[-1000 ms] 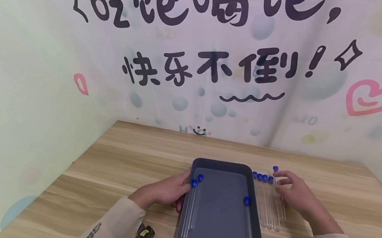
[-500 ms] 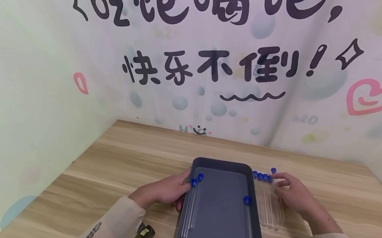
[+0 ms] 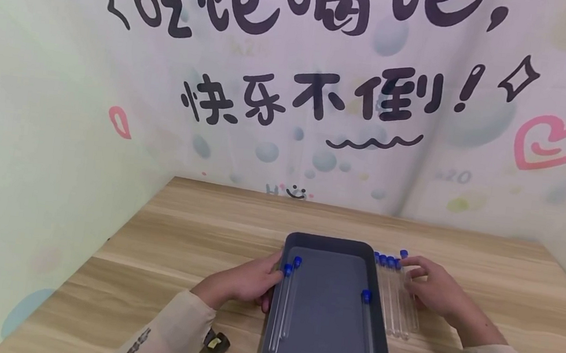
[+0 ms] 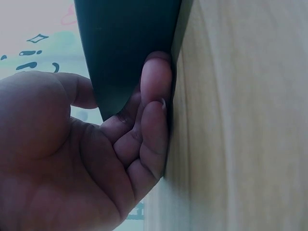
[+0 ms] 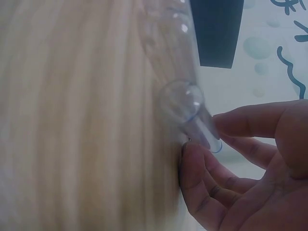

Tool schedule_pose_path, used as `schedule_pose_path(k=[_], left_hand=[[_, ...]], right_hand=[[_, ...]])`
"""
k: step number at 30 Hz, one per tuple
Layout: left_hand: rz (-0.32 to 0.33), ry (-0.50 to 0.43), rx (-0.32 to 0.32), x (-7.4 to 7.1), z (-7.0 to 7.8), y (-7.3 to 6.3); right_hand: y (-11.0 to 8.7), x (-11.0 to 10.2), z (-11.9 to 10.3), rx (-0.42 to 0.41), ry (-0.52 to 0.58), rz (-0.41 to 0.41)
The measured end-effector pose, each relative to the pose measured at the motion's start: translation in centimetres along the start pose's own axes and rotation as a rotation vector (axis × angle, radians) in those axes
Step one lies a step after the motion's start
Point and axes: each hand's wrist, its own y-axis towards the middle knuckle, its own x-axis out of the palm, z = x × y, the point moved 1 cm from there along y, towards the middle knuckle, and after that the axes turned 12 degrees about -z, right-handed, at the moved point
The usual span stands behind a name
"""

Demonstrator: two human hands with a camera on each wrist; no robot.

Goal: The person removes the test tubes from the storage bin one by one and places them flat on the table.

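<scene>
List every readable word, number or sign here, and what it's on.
"吃饱喝饱," (tops cut off, third character uncertain): white printed wall hanging.
"快乐不倒!": same hanging.
"20" or "2O", faint; other faint letters unreadable: same hanging.
Cream fabric left sleeve, black wrist devices: print too small.
Dark grey rectangular tray, blue-capped clear tubes: none seen.

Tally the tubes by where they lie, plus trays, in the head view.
Tubes in tray: 3 tubes inside the tray
Tubes beside tray: 5 tubes, by visible caps
Trays: 1
Total: 9
</scene>
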Motion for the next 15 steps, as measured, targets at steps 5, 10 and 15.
schedule_pose_path(k=[5,10,15], left_hand=[[-0.003,0.001,0.004,-0.01,-0.09,0.02],[-0.002,0.006,0.007,-0.03,-0.14,0.03],[-0.002,0.005,0.002,-0.01,0.07,-0.03]], right_hand=[[-0.01,0.04,-0.01,-0.005,0.001,-0.004],[0.03,0.13,0.08,-0.016,-0.003,0.007],[-0.02,0.13,0.18,-0.024,-0.009,0.017]])
